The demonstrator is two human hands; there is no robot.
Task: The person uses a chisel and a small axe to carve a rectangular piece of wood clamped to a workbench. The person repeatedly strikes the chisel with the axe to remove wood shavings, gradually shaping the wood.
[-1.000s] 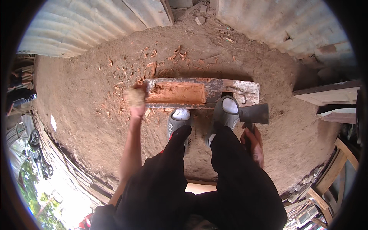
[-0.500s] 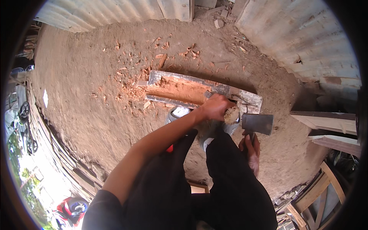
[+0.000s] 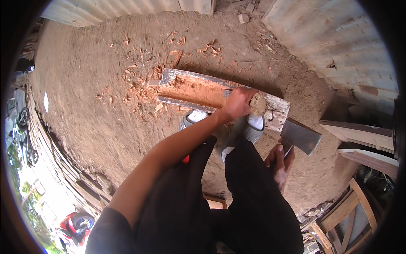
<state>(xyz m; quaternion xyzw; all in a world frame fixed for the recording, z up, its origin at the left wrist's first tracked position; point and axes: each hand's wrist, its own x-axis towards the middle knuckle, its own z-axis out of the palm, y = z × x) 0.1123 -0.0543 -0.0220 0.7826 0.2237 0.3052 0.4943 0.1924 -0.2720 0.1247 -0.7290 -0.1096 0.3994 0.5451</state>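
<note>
Across the ground in front of my feet lies a wooden beam [image 3: 192, 93], its long middle hollowed to raw orange wood and its edges covered in worn white and dark paint. My left hand [image 3: 239, 103] is closed round a chisel, whose frayed, mushroomed handle end [image 3: 258, 104] sticks out to the right. The chisel's flat grey metal [image 3: 227, 92] shows left of the fist, over the hollow; its cutting edge is hard to make out. My right hand [image 3: 280, 163] grips a hatchet by its handle. The wide grey hatchet head [image 3: 301, 136] hangs off the beam's right end, apart from the chisel.
Wood chips [image 3: 139, 99] litter the dirt around the beam's left end. My shoes [image 3: 255, 127] stand close against its near side. Corrugated metal sheets [image 3: 330, 51] border the far side. Wooden frames [image 3: 353, 207] and a panel [image 3: 359, 135] are at the right; a red motorbike [image 3: 76, 226] is lower left.
The hatchet has swung right and slightly down, away from the chisel handle, and its head has tilted. My left hand still grips the chisel on the beam. The view has shifted slightly.
</note>
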